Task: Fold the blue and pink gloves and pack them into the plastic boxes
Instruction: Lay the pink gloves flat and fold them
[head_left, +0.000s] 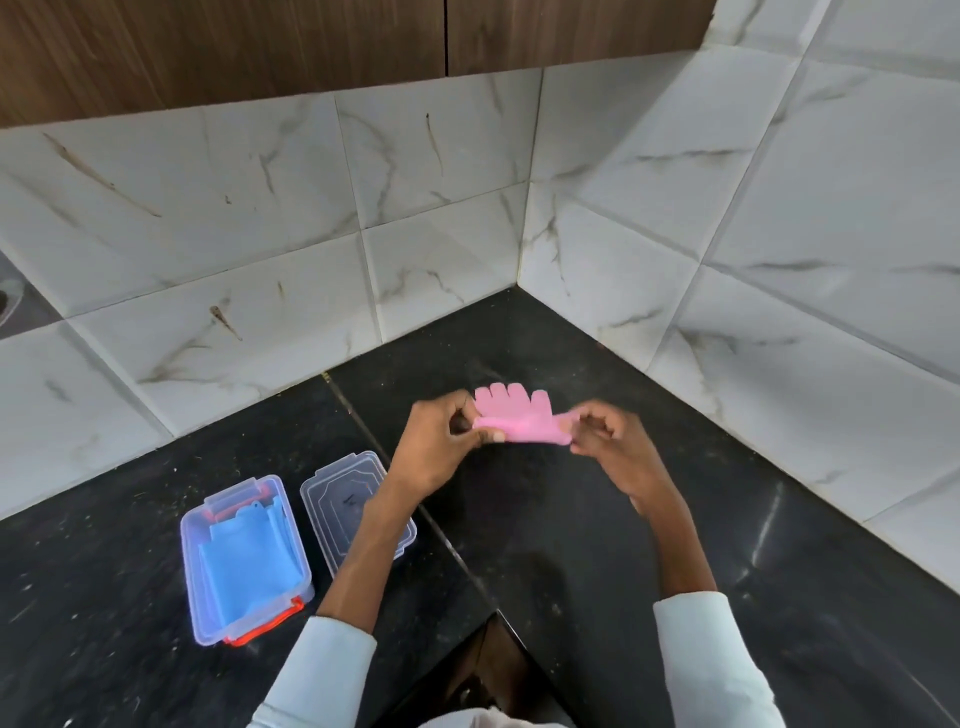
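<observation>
A pink glove (511, 413) is held above the black countertop (597, 519), folded over, its fingers pointing toward the wall corner. My left hand (441, 441) pinches its left end and my right hand (608, 441) pinches its right end. At the left stands a clear plastic box (193, 571) with red clasps, and folded blue gloves (249, 556) lie inside it. Its clear lid (332, 499) lies flat beside it on the right, partly under my left forearm.
White marble-patterned tiles (779, 260) form walls behind and to the right, meeting in a corner. Brown wooden cabinets (260, 47) hang above. The counter's front edge cuts inward near my body at the bottom middle.
</observation>
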